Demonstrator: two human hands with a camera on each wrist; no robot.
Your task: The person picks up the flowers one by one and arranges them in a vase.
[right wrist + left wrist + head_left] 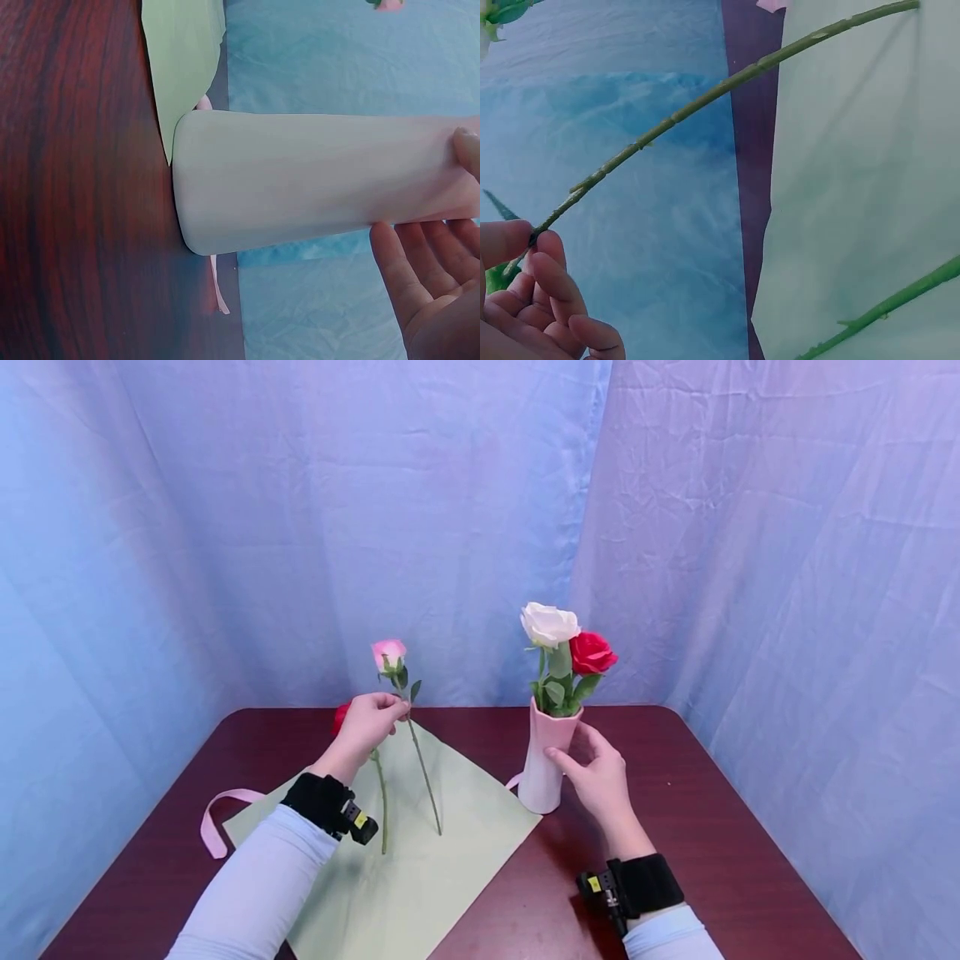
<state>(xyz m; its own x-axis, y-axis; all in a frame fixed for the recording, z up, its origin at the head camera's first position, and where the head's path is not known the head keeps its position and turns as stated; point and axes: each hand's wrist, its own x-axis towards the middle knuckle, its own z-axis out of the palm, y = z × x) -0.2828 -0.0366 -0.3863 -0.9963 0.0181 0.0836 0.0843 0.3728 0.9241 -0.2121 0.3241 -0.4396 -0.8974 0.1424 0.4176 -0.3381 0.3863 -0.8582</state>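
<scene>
Between thumb and forefinger, my left hand (363, 727) pinches the stem of a pink rose (389, 653), its bloom up and the stem slanting down over pale green paper (450, 877). In the left wrist view the rose stem (705, 103) runs from the fingertips across to the paper. My right hand (602, 781) holds the upper part of a pink-and-white vase (542, 772), thumb on one side and fingers on the other. The vase stands upright with a white rose (551, 625) and a red rose (592, 653) in it.
Behind my left hand, a second red rose (341, 718) lies on the paper, partly hidden. A pink ribbon (213, 827) sticks out from the paper's left side. The dark wooden table (712, 860) has blue curtains (450, 527) around its back and sides.
</scene>
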